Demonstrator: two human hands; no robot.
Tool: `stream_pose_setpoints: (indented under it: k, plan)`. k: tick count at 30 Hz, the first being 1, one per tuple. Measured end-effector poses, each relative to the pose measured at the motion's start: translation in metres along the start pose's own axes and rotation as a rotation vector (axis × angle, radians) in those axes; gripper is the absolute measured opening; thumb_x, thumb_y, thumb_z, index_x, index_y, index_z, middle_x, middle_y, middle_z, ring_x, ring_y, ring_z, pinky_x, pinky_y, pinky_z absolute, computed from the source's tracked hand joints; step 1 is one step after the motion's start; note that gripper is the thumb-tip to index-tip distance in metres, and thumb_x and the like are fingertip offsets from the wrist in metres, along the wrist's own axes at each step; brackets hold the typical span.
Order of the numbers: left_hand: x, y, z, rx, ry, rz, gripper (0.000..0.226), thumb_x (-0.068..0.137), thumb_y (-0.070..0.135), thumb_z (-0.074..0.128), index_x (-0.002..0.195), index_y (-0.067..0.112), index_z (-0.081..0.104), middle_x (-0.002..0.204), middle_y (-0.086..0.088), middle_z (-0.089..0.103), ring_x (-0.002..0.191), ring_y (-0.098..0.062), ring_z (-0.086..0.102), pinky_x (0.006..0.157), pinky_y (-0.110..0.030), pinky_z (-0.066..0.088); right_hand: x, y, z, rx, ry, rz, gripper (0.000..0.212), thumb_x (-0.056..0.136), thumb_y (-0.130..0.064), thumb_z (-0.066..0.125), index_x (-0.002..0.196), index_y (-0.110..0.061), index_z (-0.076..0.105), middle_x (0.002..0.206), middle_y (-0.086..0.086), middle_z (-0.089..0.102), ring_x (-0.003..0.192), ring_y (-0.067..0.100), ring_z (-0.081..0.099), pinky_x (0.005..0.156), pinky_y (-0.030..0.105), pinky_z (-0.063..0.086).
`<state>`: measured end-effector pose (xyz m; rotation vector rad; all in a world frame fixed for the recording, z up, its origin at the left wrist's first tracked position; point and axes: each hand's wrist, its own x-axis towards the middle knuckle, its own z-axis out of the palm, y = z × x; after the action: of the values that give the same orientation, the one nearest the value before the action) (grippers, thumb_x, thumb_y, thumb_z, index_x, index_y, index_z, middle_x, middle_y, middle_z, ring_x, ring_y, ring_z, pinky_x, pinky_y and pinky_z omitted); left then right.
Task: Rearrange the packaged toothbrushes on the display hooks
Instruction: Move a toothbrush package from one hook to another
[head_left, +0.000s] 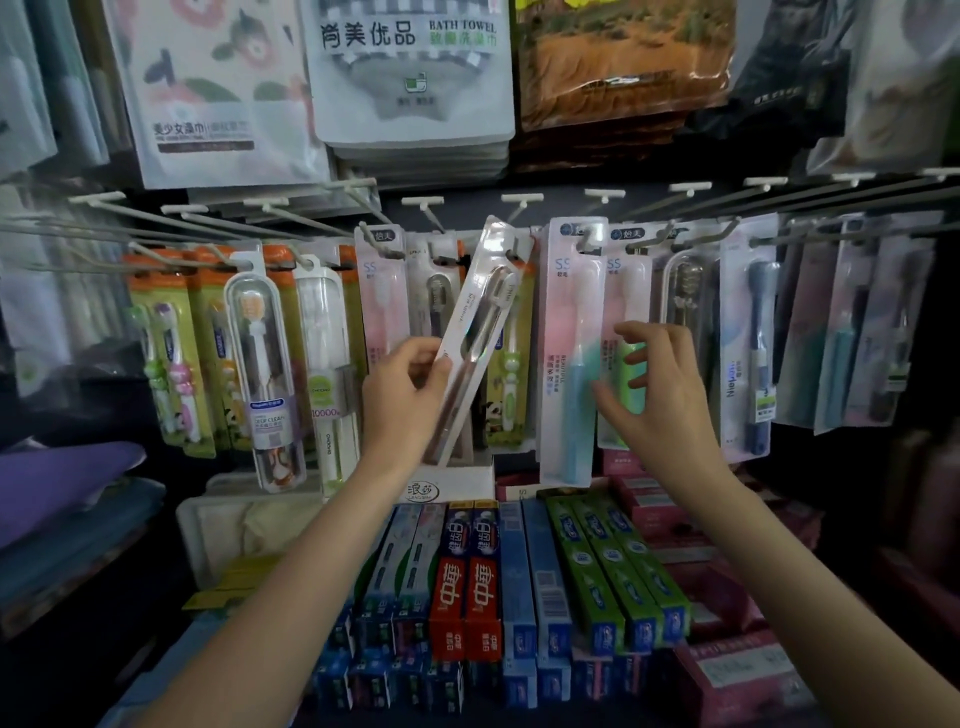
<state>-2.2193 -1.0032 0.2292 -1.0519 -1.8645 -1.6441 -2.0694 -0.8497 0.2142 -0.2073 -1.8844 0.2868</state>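
My left hand (402, 389) grips a clear-fronted toothbrush pack (480, 312) with a dark brush inside, tilted to the right, its top near the hooks in the middle of the row. My right hand (652, 387) hovers with spread, relaxed fingers in front of a pink-and-teal toothbrush pack (569, 353) and a green one (626, 364) hanging on hooks; whether it touches them I cannot tell. More packaged toothbrushes hang along the row, among them a clear-cased orange brush (265, 374) at the left and a navy brush (753, 338) at the right.
White wire hooks (421, 202) jut toward me above the toothbrushes. Bath towel packs (410, 67) hang on the upper row. Toothpaste boxes (467, 582) are stacked on the shelf below my arms. Folded cloth (67, 483) lies at the left.
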Motion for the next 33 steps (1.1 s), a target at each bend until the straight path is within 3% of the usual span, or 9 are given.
stream_pose_setpoints:
  k: [5, 13, 17, 21, 23, 27, 30, 33]
  plan:
    - [-0.013, 0.01, 0.009, 0.018, 0.18, 0.127, 0.03, 0.084, -0.002, 0.057, 0.112, 0.005, 0.051, 0.105, 0.0, 0.05, 0.093, -0.007, 0.048, 0.079, 0.0, 0.035, -0.005, 0.002, 0.0, -0.004, -0.04, -0.028, 0.048, 0.08, -0.007, 0.068, 0.123, -0.004, 0.048, 0.117, 0.003, 0.037, 0.1, 0.012, 0.044, 0.089, 0.021, 0.04]
    - [-0.022, 0.041, 0.048, 0.062, 0.104, 0.395, 0.032, 0.08, -0.002, 0.055, 0.11, 0.005, 0.052, 0.107, -0.006, 0.049, 0.1, -0.015, 0.047, 0.087, -0.014, 0.036, -0.02, 0.033, -0.029, -0.033, -0.013, 0.136, 0.046, 0.082, -0.007, 0.066, 0.124, -0.005, 0.047, 0.113, -0.001, 0.033, 0.097, 0.013, 0.044, 0.084, 0.025, 0.042]
    - [-0.02, 0.049, 0.07, 0.133, 0.102, 0.453, 0.037, 0.079, 0.017, 0.052, 0.115, 0.005, 0.051, 0.113, -0.01, 0.05, 0.107, -0.017, 0.044, 0.093, -0.018, 0.032, -0.019, 0.048, -0.052, -0.084, 0.002, 0.21, 0.038, 0.085, -0.01, 0.064, 0.119, -0.005, 0.049, 0.112, 0.003, 0.043, 0.092, 0.015, 0.05, 0.078, 0.019, 0.037]
    - [-0.019, 0.049, 0.079, 0.043, 0.153, 0.35, 0.045, 0.082, 0.022, 0.057, 0.123, 0.005, 0.047, 0.122, -0.009, 0.047, 0.117, -0.02, 0.042, 0.102, -0.027, 0.033, -0.016, 0.043, -0.054, -0.063, -0.031, 0.131, 0.038, 0.085, -0.013, 0.065, 0.12, -0.005, 0.05, 0.115, 0.005, 0.048, 0.102, 0.019, 0.052, 0.086, 0.028, 0.045]
    - [-0.02, 0.041, 0.072, -0.072, 0.227, 0.288, 0.039, 0.085, 0.017, 0.055, 0.121, 0.005, 0.046, 0.118, -0.005, 0.045, 0.113, -0.016, 0.044, 0.096, -0.032, 0.042, -0.014, 0.031, -0.045, -0.029, -0.071, 0.014, 0.04, 0.085, -0.013, 0.065, 0.121, -0.006, 0.049, 0.115, 0.0, 0.043, 0.103, 0.015, 0.05, 0.089, 0.029, 0.046]
    - [-0.014, 0.006, 0.047, -0.015, 0.251, 0.125, 0.034, 0.088, 0.012, 0.057, 0.12, 0.011, 0.046, 0.117, -0.005, 0.048, 0.106, -0.019, 0.052, 0.09, -0.04, 0.048, -0.003, -0.004, -0.019, 0.101, -0.085, -0.135, 0.035, 0.087, -0.014, 0.059, 0.12, -0.007, 0.051, 0.114, 0.003, 0.044, 0.099, 0.011, 0.049, 0.085, 0.027, 0.048]
    - [-0.009, -0.009, 0.036, 0.035, 0.205, 0.033, 0.03, 0.088, 0.013, 0.059, 0.116, 0.013, 0.049, 0.113, -0.009, 0.054, 0.102, -0.019, 0.054, 0.091, -0.04, 0.047, 0.006, -0.029, 0.009, 0.197, -0.235, -0.217, 0.035, 0.086, -0.006, 0.055, 0.122, -0.007, 0.053, 0.121, 0.008, 0.046, 0.103, 0.015, 0.052, 0.091, 0.028, 0.046]
    - [-0.006, -0.006, 0.033, 0.101, 0.158, 0.089, 0.017, 0.088, 0.015, 0.06, 0.102, 0.022, 0.055, 0.099, 0.004, 0.051, 0.095, -0.013, 0.052, 0.086, -0.031, 0.047, 0.006, -0.041, 0.035, 0.215, -0.36, -0.186, 0.043, 0.086, 0.006, 0.049, 0.128, -0.001, 0.047, 0.131, 0.013, 0.044, 0.115, 0.022, 0.048, 0.1, 0.022, 0.037]
